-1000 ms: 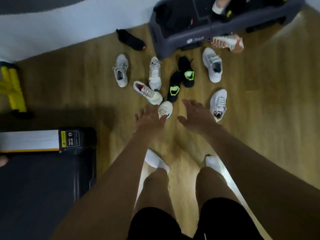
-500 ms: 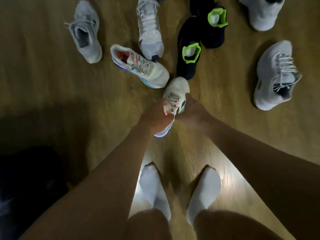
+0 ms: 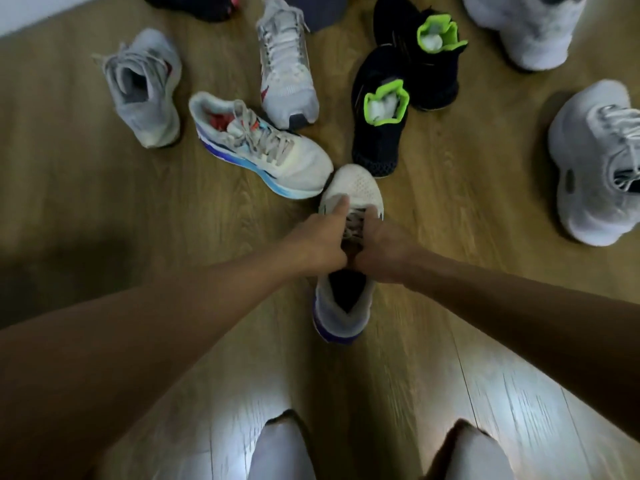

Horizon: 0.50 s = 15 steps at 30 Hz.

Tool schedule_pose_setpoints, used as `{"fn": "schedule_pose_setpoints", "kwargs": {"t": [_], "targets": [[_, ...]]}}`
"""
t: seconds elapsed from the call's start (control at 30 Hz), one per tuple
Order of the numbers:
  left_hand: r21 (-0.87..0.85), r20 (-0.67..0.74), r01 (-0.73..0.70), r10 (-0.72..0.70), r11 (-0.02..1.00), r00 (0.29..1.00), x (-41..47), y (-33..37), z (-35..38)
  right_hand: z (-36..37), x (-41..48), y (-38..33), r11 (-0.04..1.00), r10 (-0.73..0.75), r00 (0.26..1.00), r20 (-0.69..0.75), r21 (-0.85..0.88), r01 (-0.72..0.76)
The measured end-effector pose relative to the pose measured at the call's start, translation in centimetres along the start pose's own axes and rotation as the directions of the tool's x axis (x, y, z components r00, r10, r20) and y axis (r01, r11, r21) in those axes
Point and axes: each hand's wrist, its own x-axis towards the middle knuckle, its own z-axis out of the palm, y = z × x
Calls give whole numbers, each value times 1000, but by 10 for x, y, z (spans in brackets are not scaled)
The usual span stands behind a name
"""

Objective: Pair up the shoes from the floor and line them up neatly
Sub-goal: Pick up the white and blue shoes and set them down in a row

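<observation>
So, your left hand (image 3: 318, 239) and right hand (image 3: 382, 252) are together, both clamped on the laced midfoot of the cream running shoe (image 3: 351, 187), just ahead of your socked feet (image 3: 280, 448); lifted or resting, can't tell. Two-sided grip likely lets you swing it parallel to its mate (image 3: 263, 150), toe just beside it on the floor (image 3: 450, 202). Count: two cream, two black shoes with green collars (image 3: 375, 140), four white-grey sneakers (image 3: 145, 95), one dark shoe (image 3: 194, 6) cropped.

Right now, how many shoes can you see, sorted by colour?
Black knit shoes with neon-green collars: 2
Cream mesh sneakers with blue soles: 2
Pale grey-white lace-up sneakers: 4
Black shoe with pink trim, partly out of frame: 1
Total: 9
</observation>
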Motion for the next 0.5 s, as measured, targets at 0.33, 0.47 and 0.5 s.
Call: {"fn": "schedule_pose_setpoints", "kwargs": {"t": [0.33,0.47,0.5], "targets": [[-74,-305,-299,264,951,915,-48,60,-35,-61,-40,22,971,-63,990,-130,-237,31],[-93,-546,-433,318,897,775,-46,39,-64,-75,-37,4,972,-135,974,-182,-214,95],[-46,-574,-416,317,908,755,-43,32,-73,-76,-33,-2,968,-156,967,-204,-225,109]]}}
